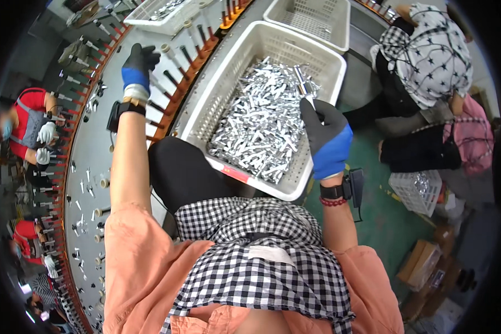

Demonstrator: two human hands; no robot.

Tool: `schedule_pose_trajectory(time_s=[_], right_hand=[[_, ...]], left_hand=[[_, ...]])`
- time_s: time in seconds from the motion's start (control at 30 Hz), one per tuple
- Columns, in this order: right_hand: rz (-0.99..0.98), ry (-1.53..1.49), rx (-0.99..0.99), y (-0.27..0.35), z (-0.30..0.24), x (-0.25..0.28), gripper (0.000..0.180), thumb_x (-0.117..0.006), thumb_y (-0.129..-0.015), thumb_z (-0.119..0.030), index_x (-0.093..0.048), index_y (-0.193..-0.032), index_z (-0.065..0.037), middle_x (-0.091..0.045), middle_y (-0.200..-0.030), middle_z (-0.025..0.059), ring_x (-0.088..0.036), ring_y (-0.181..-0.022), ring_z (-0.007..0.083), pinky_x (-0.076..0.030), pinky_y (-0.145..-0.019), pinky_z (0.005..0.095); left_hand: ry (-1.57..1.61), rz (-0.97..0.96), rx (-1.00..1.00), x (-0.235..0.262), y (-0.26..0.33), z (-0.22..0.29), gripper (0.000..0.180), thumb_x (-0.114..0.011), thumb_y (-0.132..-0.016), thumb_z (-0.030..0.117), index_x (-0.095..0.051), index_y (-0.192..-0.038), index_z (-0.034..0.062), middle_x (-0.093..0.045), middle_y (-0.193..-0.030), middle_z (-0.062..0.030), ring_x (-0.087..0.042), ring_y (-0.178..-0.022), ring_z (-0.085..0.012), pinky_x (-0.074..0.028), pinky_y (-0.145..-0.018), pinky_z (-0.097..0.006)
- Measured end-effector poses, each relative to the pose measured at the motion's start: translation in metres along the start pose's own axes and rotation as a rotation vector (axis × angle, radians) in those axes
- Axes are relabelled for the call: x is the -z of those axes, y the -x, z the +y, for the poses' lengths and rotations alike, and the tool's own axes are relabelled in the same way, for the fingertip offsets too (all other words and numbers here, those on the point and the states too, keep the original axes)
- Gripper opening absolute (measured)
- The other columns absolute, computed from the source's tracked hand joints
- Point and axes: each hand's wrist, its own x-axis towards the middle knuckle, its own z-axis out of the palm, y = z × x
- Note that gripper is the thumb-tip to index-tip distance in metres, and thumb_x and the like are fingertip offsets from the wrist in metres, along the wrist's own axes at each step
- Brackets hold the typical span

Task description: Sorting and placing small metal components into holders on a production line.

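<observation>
My right hand (327, 129), in a dark grey and blue glove, pinches a shiny silver metal piece (301, 80) with a tube-like end. It is over the right side of a white plastic basket (197, 125). Inside the basket lies a heap of small silver metal parts (259, 119); their exact kind is hard to make out. My left hand (138, 64), gloved the same way, is raised over the grey table beside an orange rack (178, 92) of upright rods with dark and pale ends. Its fingers are apart, with nothing visible in them.
Another white basket (312, 22) stands beyond the first, and a third (164, 14) sits at the far left. Loose metal parts lie on the grey table (97, 147). People in red work across it at left; others sit at right near a small basket (417, 189) and cardboard boxes (420, 264).
</observation>
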Motion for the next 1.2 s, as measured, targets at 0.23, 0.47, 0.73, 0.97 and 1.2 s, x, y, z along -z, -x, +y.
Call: schedule_pose_trajectory(time_s=[0.23, 0.47, 0.73, 0.97, 1.2], right_hand=[[-0.058, -0.248, -0.121, -0.004, 0.0, 0.004, 0.026, -0.079, -0.097, -0.02, -0.077, -0.102, 0.006, -0.076, -0.083, 0.0059, -0.067, -0.074, 0.0088, -0.053, -0.068, 0.0263], [-0.053, -0.251, -0.115, -0.006, -0.005, 0.006, 0.025, -0.08, -0.096, -0.018, -0.077, -0.101, 0.006, -0.076, -0.083, 0.007, -0.067, -0.075, 0.0102, -0.053, -0.071, 0.0269], [0.004, 0.069, 0.109, -0.003, -0.014, 0.016, 0.025, -0.083, -0.092, -0.015, -0.077, -0.104, 0.006, -0.077, -0.084, 0.0097, -0.065, -0.071, 0.0111, -0.052, -0.066, 0.0287], [0.065, 0.187, 0.291, -0.004, -0.002, 0.022, 0.022, -0.081, -0.091, -0.011, -0.078, -0.104, 0.006, -0.078, -0.086, 0.0141, -0.068, -0.073, 0.0139, -0.054, -0.069, 0.0303], [-0.002, 0.031, 0.046, 0.003, -0.01, 0.014, 0.028, -0.084, -0.091, -0.016, -0.078, -0.108, 0.005, -0.078, -0.09, 0.0087, -0.065, -0.077, 0.0104, -0.053, -0.072, 0.0283]], left_hand=[[-0.798, 0.06, -0.319, -0.028, 0.132, 0.048, 0.056, -0.056, -0.106, 0.049, -0.079, -0.094, -0.0001, -0.076, -0.076, -0.0109, -0.069, -0.066, -0.0203, -0.054, -0.071, -0.035], [-0.361, -0.351, -0.557, -0.085, 0.15, 0.054, 0.045, -0.066, -0.104, 0.03, -0.062, -0.144, 0.0083, -0.073, -0.126, -0.0135, -0.068, -0.113, -0.0252, -0.053, -0.098, -0.036], [-0.339, -0.054, -0.392, -0.047, 0.016, 0.024, 0.057, -0.066, -0.101, 0.038, -0.061, -0.144, -0.0003, -0.069, -0.135, -0.0193, -0.065, -0.123, -0.0274, -0.047, -0.107, -0.037], [-0.603, -0.151, -0.427, -0.028, 0.04, 0.002, 0.05, -0.067, -0.099, 0.039, -0.07, -0.132, 0.002, -0.077, -0.109, -0.0212, -0.074, -0.099, -0.0272, -0.056, -0.089, -0.038], [-0.456, -0.046, -0.527, -0.02, 0.039, 0.033, 0.045, -0.066, -0.101, 0.032, -0.068, -0.137, 0.0044, -0.073, -0.13, -0.0203, -0.069, -0.118, -0.0277, -0.052, -0.102, -0.037]])
